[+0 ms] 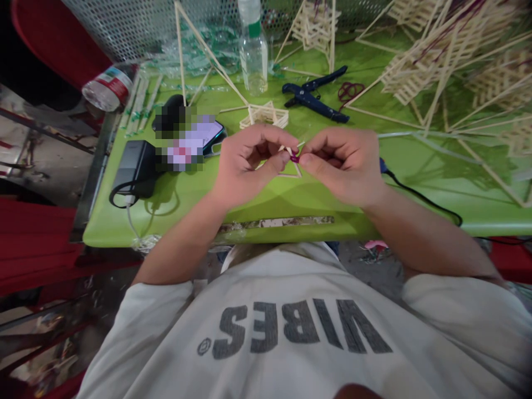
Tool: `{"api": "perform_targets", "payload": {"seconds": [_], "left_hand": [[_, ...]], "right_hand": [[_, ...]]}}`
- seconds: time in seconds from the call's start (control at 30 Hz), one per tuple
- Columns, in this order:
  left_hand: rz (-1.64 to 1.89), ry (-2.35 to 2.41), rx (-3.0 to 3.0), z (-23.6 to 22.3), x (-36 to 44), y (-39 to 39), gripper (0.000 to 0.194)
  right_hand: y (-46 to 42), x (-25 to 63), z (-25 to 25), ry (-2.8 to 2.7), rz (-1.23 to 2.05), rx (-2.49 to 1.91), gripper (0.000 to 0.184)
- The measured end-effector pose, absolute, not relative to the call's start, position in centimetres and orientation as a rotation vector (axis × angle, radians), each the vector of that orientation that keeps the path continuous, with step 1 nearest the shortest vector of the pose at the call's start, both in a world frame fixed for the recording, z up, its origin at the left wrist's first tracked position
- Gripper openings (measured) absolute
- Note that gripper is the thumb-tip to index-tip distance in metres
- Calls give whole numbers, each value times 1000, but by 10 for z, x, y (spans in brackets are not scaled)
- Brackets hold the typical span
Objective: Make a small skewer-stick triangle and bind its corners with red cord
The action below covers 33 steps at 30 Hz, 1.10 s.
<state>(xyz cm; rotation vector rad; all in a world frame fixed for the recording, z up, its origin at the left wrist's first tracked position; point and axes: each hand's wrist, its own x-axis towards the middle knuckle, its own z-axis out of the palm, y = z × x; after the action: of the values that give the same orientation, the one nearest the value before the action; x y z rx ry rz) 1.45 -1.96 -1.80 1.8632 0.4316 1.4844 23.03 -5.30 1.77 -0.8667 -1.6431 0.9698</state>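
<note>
Together, your left hand and right hand pinch purple string on a small wooden-stick frame above the green surface.

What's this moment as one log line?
left hand: pinching small stick frame | right hand: pinching purple cord | navy pliers: on green table, beyond hands

over the green table, we see our left hand and right hand pinching purple cord beside small pale sticks. beyond them we have a low stick ring, with dark blue pliers to its right and a clear bottle standing behind it. a lit phone lies left of the ring.
</note>
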Motion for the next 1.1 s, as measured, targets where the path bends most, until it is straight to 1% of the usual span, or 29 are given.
{"api": "perform_targets", "payload": {"seconds": [0.33, 0.57, 0.73, 0.87, 0.93, 1.0, 1.1], "left_hand": [[1640, 573, 1915, -24, 17, -13, 23], [1688, 645, 1939, -26, 17, -14, 23], [1695, 642, 2018, -27, 17, -13, 28], [1721, 642, 2030, -24, 18, -14, 28], [1739, 616, 2007, -23, 19, -15, 27], [1712, 600, 1963, -24, 20, -15, 26], [1629, 622, 1929, -27, 19, -15, 30]], "right_hand": [[-55, 231, 19, -1656, 908, -889, 27], [-56, 231, 11, -1675, 854, -927, 15], [-49, 231, 14, -1678, 890, -878, 25], [-45, 231, 13, -1609, 1085, -855, 38], [-45, 230, 10, -1599, 1151, -882, 42], [-47, 228, 8, -1601, 1115, -905, 41], [-49, 226, 6, -1639, 918, -936, 37]]}}
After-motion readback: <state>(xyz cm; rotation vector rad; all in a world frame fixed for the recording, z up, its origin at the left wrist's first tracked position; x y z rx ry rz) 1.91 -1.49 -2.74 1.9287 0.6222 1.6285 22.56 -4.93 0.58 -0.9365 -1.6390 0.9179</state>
